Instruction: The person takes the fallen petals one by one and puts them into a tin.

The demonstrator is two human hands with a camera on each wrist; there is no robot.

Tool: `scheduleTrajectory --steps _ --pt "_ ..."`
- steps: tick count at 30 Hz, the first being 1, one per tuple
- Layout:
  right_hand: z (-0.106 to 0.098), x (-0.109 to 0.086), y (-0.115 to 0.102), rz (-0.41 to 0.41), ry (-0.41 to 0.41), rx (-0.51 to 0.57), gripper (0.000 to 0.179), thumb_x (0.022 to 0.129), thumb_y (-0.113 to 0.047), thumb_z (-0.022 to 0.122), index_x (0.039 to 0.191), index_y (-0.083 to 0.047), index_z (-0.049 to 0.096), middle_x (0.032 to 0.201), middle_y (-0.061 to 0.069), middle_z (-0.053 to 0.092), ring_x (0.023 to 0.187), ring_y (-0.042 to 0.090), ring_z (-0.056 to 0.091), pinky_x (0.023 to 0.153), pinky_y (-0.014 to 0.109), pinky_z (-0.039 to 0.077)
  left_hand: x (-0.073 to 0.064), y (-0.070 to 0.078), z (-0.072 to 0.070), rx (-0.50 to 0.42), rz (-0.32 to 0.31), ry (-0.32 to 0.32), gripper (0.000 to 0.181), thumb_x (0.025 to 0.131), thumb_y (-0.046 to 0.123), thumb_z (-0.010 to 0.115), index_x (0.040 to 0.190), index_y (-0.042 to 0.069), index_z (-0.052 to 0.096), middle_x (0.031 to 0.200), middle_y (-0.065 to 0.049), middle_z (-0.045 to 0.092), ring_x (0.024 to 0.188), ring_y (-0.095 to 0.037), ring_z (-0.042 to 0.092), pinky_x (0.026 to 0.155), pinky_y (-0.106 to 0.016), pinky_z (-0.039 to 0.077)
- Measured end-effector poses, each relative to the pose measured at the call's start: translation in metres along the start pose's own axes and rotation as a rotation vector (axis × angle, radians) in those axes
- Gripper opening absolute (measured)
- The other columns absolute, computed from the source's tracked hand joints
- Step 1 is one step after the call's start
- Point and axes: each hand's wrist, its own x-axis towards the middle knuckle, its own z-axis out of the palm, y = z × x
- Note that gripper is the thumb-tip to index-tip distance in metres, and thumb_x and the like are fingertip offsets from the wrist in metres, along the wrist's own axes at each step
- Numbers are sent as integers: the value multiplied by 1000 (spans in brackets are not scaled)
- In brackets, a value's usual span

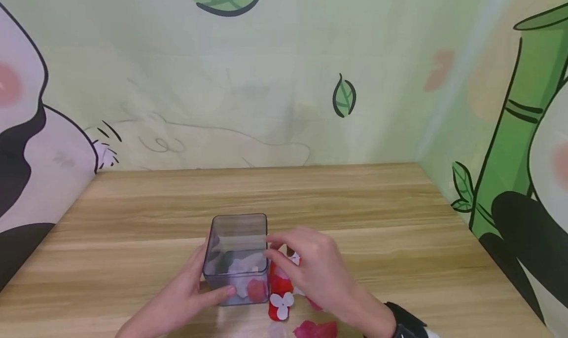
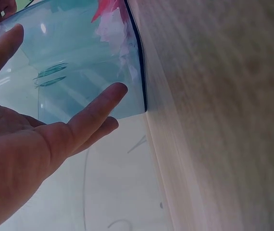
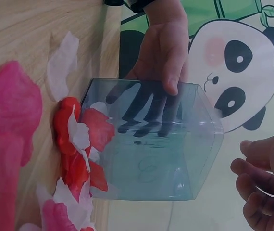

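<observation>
A clear bluish plastic box (image 1: 237, 237) stands with its mouth up on the table, white and red artificial petals (image 1: 256, 289) low inside it. Against its left side rests my left hand (image 1: 193, 288), thumb along the near wall; in the left wrist view its fingers (image 2: 98, 108) look spread and nearly straight. My right hand (image 1: 310, 264) is over the box's right rim, thumb and forefinger slightly parted. The right wrist view shows that hand (image 3: 267, 180) loosely curled, apart from the wall, with nothing visible in it. Red and white petals (image 3: 72, 130) lie close beside the box.
More pink petals (image 1: 315, 329) lie at the table's near edge, beside a pale translucent piece (image 1: 277, 330). The wood-grain table (image 1: 355, 195) reaches back to a wall (image 1: 284, 81) printed with pandas, leaves and bamboo. A black band (image 1: 401, 320) circles my right wrist.
</observation>
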Motion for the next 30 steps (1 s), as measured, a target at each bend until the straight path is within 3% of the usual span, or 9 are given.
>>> scheduleTrajectory --steps 9,13,18,24,30 --pt "-9 -4 8 70 -77 -30 19 87 -14 85 104 -9 78 87 -4 73 69 3 59 60 16 53 -2 2 1 15 -21 21 106 88 33 84 165 36 11 159 -17 29 132 -40 46 95 -47 55" --pt "-15 -7 13 165 -189 -94 11 88 -14 83 96 -12 75 78 -9 68 61 0 53 54 17 49 -3 2 2 13 -20 31 107 87 33 85 166 33 11 160 -16 29 130 -40 48 93 -43 57" --pt "-24 -16 22 313 -363 -168 10 90 -17 81 91 -15 72 68 -16 58 56 0 50 50 21 47 -4 1 3 -14 25 23 107 88 31 84 166 34 10 160 -17 28 133 -42 45 94 -44 56" --pt "-30 -31 36 306 -466 -228 20 86 -18 84 80 -18 65 64 -16 51 56 3 45 50 22 43 -7 0 2 -40 46 13 103 91 31 81 166 35 10 160 -16 30 133 -41 46 96 -44 55" --pt "-29 -44 39 374 -606 -259 17 85 -22 85 87 -14 70 65 -14 50 59 7 45 53 24 42 -7 0 1 -83 35 -5 103 92 27 80 166 37 9 161 -15 33 133 -39 46 96 -39 55"
